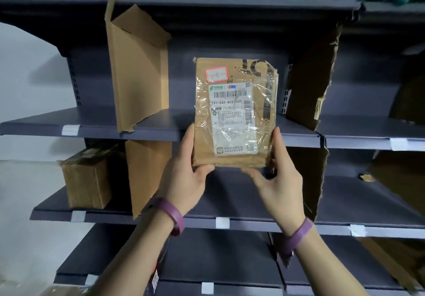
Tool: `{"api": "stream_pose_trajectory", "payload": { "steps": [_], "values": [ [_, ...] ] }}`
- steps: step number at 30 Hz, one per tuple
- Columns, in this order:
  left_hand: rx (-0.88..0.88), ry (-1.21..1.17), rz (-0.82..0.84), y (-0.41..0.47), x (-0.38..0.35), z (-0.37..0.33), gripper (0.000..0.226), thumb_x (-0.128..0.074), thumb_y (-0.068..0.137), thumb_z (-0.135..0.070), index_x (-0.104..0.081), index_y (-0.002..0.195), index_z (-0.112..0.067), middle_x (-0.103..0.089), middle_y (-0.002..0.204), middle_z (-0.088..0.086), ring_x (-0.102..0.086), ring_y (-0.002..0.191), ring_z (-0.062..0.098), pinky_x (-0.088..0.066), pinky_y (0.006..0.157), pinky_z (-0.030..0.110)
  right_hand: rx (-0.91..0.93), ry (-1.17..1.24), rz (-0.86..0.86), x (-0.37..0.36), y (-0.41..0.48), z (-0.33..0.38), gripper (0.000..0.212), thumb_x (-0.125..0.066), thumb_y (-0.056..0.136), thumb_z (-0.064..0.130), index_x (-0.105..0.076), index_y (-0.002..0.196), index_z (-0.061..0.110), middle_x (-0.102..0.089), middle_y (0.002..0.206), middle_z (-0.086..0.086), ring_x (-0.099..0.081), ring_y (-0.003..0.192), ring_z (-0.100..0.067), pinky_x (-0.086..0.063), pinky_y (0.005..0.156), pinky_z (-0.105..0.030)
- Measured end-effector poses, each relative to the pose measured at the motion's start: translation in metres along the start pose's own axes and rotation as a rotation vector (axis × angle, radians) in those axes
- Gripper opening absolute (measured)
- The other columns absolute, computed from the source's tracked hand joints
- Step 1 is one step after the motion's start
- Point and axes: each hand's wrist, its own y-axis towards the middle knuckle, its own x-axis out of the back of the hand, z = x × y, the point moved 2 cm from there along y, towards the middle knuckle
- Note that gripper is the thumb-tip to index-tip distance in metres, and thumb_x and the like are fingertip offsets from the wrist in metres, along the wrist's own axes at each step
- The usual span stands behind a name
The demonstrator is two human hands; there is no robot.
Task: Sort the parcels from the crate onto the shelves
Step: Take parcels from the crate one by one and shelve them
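Note:
A flat brown cardboard parcel (234,111) with a white shipping label, clear tape and a small red-edged sticker is held upright in front of the dark grey shelves (299,138). My left hand (186,176) grips its lower left corner, thumb on the bottom edge. Gripping the lower right corner is my right hand (278,180), its fingers along the parcel's right side. The parcel's lower half overlaps the front lip of the upper shelf, between two cardboard dividers. The crate is out of view.
An upright cardboard divider (135,65) stands on the upper shelf at left, a torn one (308,79) at right. More dividers stand on the shelf below (147,174). A brown box (85,180) sits on the lower shelf at left. White tags mark the shelf edges.

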Motion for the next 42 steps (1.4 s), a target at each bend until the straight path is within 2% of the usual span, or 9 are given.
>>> {"api": "stream_pose_trajectory", "payload": {
  "steps": [4,11,19,22,25,30,32,35,42],
  "values": [
    [-0.029,0.019,0.016,0.044,-0.007,-0.004,0.087,-0.067,0.079,0.003,-0.029,0.142,-0.043,-0.057,0.129,-0.014,-0.057,0.115,0.005,-0.048,0.100,0.036,0.014,-0.026,-0.010,0.000,0.038,-0.004,0.099,-0.080,0.078,0.027,-0.016,0.153,0.024,-0.049,0.130,0.018,-0.054,0.122,-0.013,-0.046,0.099,-0.032],
    [-0.001,0.096,0.022,0.088,-0.022,0.006,0.086,-0.067,0.081,-0.003,-0.024,0.145,-0.041,-0.056,0.132,-0.012,-0.058,0.116,0.010,-0.046,0.103,0.038,-0.038,0.003,0.052,-0.009,0.079,-0.027,0.096,-0.077,0.080,0.019,-0.015,0.154,0.028,-0.055,0.134,0.005,-0.051,0.126,-0.016,-0.038,0.100,-0.024],
    [0.005,0.122,-0.003,0.111,-0.028,0.007,0.069,-0.061,0.089,-0.015,-0.028,0.147,-0.033,-0.060,0.122,-0.016,-0.057,0.107,0.008,-0.040,0.092,0.020,-0.023,-0.043,0.044,-0.016,0.105,-0.034,0.085,-0.070,0.087,0.024,-0.018,0.153,0.024,-0.050,0.127,0.016,-0.049,0.123,-0.016,-0.034,0.092,-0.016],
    [0.046,0.137,-0.008,0.125,-0.033,0.016,0.063,-0.056,0.093,-0.024,-0.028,0.149,-0.026,-0.060,0.126,-0.008,-0.056,0.113,0.013,-0.044,0.097,0.028,-0.014,-0.050,0.050,-0.024,0.118,-0.038,0.073,-0.067,0.090,0.022,-0.026,0.151,0.023,-0.051,0.129,0.018,-0.050,0.120,-0.016,-0.036,0.094,-0.016],
    [0.093,0.147,-0.006,0.136,-0.040,0.031,0.052,-0.054,0.095,-0.026,-0.036,0.144,-0.022,-0.061,0.125,-0.004,-0.058,0.114,0.019,-0.046,0.099,0.037,-0.068,-0.068,0.059,-0.034,0.127,-0.049,0.066,-0.062,0.092,0.025,-0.028,0.149,0.027,-0.055,0.136,0.006,-0.053,0.117,-0.028,-0.042,0.097,-0.034],
    [0.120,0.127,-0.048,0.147,-0.047,0.042,0.053,-0.053,0.094,-0.030,-0.034,0.144,-0.026,-0.058,0.132,-0.001,-0.056,0.119,0.022,-0.046,0.101,0.044,-0.068,-0.069,0.061,-0.039,0.127,-0.054,0.074,-0.061,0.093,0.017,-0.018,0.153,0.026,-0.059,0.113,0.003,-0.053,0.099,-0.019,-0.033,0.079,-0.019],
    [0.102,0.163,-0.067,0.142,-0.049,0.044,0.062,-0.055,0.092,-0.024,-0.027,0.148,-0.029,-0.053,0.137,0.000,-0.053,0.122,0.023,-0.046,0.101,0.044,-0.044,-0.083,0.089,-0.038,0.121,-0.058,0.080,-0.063,0.091,0.015,-0.014,0.154,0.026,-0.055,0.126,0.001,-0.051,0.107,-0.020,-0.035,0.087,-0.020],
    [-0.027,0.291,-0.103,0.114,-0.052,0.045,0.071,-0.055,0.089,-0.011,-0.023,0.150,-0.027,-0.037,0.150,-0.002,-0.038,0.135,0.019,-0.037,0.109,0.038,0.030,-0.294,0.129,-0.039,0.096,-0.073,0.077,-0.064,0.091,0.022,-0.018,0.153,0.021,-0.028,0.155,-0.009,-0.033,0.133,-0.033,-0.029,0.112,-0.040],
    [-0.335,0.549,-0.056,0.063,-0.062,0.059,0.062,-0.055,0.083,0.004,-0.044,0.140,-0.015,-0.036,0.150,0.002,-0.029,0.141,0.021,-0.023,0.114,0.029,0.344,-0.597,0.171,-0.037,0.050,-0.081,0.053,-0.058,0.092,0.020,-0.044,0.142,0.008,-0.035,0.151,-0.016,-0.031,0.138,-0.035,-0.026,0.117,-0.043]
  ]
}}
